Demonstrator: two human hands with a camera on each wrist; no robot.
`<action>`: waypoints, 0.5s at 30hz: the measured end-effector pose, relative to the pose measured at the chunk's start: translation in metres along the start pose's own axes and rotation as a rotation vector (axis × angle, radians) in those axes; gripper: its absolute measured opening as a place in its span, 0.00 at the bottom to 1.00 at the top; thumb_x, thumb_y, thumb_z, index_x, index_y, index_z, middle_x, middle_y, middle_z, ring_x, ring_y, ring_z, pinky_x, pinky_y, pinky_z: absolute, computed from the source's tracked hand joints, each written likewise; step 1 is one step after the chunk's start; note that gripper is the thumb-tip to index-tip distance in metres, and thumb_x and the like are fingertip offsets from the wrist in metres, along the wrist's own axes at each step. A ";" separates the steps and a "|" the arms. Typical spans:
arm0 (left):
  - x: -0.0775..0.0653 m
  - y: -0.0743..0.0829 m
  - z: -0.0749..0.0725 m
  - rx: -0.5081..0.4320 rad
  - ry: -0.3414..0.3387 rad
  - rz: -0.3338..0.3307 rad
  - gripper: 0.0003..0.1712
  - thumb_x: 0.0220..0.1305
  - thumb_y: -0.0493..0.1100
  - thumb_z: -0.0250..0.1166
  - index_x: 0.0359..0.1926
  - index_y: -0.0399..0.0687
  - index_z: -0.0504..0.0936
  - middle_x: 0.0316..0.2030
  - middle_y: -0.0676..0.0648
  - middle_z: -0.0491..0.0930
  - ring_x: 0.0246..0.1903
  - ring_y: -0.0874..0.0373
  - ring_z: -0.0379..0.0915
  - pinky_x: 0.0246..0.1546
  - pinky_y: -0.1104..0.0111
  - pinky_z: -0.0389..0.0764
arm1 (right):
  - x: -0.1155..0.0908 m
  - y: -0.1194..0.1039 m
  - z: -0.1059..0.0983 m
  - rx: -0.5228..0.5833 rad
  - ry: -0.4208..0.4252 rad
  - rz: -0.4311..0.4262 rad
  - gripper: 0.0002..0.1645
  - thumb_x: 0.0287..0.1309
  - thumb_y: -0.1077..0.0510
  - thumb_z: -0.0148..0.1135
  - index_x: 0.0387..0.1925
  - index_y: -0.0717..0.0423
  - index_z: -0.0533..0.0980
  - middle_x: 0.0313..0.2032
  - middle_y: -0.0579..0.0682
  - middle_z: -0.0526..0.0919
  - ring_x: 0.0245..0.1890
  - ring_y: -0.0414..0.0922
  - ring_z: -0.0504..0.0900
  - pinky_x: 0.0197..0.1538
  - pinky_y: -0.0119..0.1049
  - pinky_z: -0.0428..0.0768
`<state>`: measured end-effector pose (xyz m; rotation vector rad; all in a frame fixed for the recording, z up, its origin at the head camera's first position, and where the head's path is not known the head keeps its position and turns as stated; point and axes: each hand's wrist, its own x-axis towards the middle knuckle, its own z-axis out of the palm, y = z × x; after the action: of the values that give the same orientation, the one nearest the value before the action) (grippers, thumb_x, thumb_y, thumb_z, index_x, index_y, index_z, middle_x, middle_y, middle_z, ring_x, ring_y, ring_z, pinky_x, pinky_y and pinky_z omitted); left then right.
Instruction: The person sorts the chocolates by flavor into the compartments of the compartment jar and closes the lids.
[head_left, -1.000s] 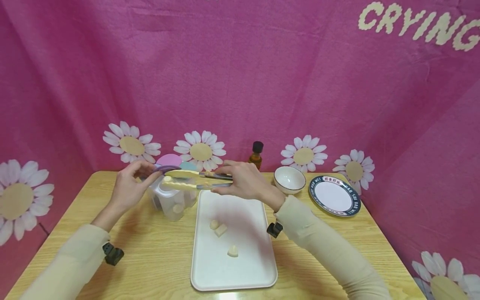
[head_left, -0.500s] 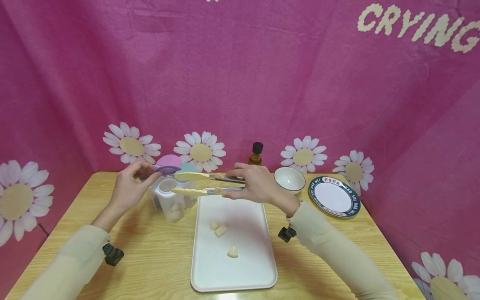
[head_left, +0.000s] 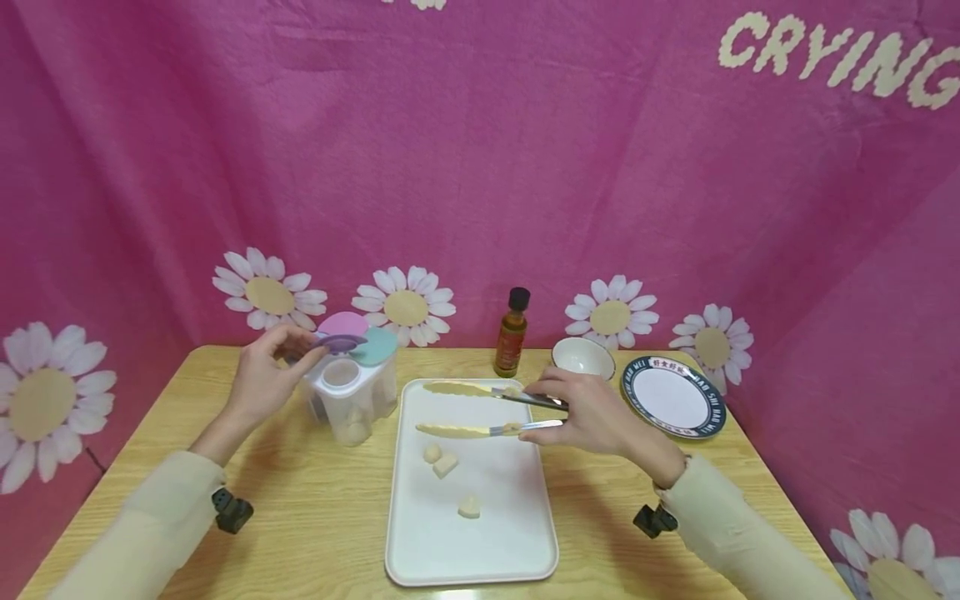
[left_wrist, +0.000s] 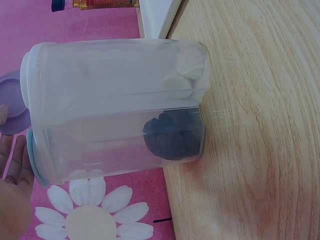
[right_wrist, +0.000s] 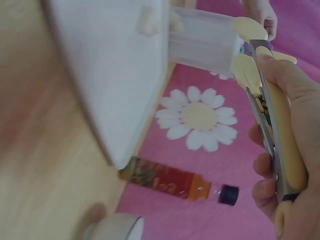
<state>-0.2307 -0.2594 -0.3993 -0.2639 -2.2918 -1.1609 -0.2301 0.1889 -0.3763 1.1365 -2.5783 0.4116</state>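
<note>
My left hand pinches a purple lid, raised over the round opening of a clear, multi-section container. Other lids on it are pink and teal. Through its wall in the left wrist view, pale pieces lie at the bottom of one section and a dark lump in another. In my right hand are tongs with cream tips, held spread above a white tray; nothing sits between the tips. On the tray lie a round pale piece, a blocky one and a wedge-shaped one.
Behind the tray stands a sauce bottle with a black cap. A white bowl is to its right, followed by a dark-rimmed plate. A pink cloth with daisies hangs behind the wooden table.
A pale piece left the tongs' tips and dropped into the container's open section. My right hand drew the tongs back right, over the tray. The left hand stays with the purple lid.
</note>
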 end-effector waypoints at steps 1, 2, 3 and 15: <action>0.000 0.000 0.000 0.001 -0.001 0.000 0.09 0.65 0.35 0.74 0.43 0.38 0.84 0.35 0.53 0.83 0.34 0.79 0.73 0.39 0.81 0.76 | -0.007 0.001 0.000 -0.001 -0.007 0.005 0.32 0.46 0.35 0.82 0.49 0.47 0.88 0.42 0.41 0.87 0.31 0.33 0.74 0.33 0.26 0.71; -0.001 0.001 0.001 0.002 -0.003 -0.001 0.09 0.65 0.35 0.74 0.43 0.38 0.84 0.35 0.51 0.83 0.34 0.78 0.73 0.39 0.81 0.77 | -0.014 0.003 0.000 -0.003 -0.016 0.012 0.32 0.45 0.35 0.82 0.49 0.46 0.87 0.43 0.41 0.87 0.31 0.32 0.74 0.33 0.26 0.71; -0.001 0.001 0.001 0.004 -0.004 -0.002 0.09 0.65 0.35 0.74 0.43 0.38 0.84 0.35 0.50 0.83 0.34 0.78 0.73 0.39 0.80 0.77 | -0.020 0.004 0.000 -0.004 -0.028 0.023 0.32 0.45 0.35 0.82 0.49 0.46 0.87 0.43 0.40 0.87 0.31 0.32 0.74 0.33 0.25 0.70; -0.001 0.002 0.001 0.000 0.002 -0.005 0.09 0.65 0.35 0.74 0.43 0.38 0.84 0.35 0.60 0.81 0.34 0.79 0.73 0.38 0.84 0.74 | -0.082 0.007 0.007 0.035 -0.122 0.061 0.29 0.45 0.35 0.82 0.47 0.41 0.86 0.35 0.31 0.79 0.28 0.26 0.67 0.31 0.22 0.65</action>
<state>-0.2297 -0.2571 -0.3984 -0.2576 -2.2921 -1.1627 -0.1840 0.2454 -0.4145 1.1305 -2.7266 0.4151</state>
